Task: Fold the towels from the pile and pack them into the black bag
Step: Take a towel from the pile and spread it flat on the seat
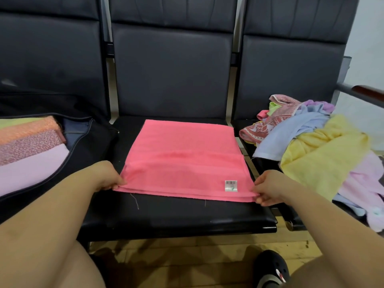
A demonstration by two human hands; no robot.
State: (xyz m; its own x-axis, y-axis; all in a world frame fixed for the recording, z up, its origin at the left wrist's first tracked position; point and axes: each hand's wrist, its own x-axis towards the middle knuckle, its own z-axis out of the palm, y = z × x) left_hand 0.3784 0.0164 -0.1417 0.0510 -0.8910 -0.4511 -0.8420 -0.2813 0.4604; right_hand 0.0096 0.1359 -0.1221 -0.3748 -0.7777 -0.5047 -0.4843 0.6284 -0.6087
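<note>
Pinching the near corners of the pink towel (182,159), my left hand (108,175) at 8 o'clock and my right hand (268,187) at 4 o'clock hold it flat on the middle seat (176,215); the black bag (87,142) lies at 9 o'clock with folded towels (31,146) inside; the pile (315,146) sits at 3 o'clock.

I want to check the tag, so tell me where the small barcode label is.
In the head view, the small barcode label sits on the flat pink terry towel, near its front right corner, just left of the right hand pinching that corner.
</note>
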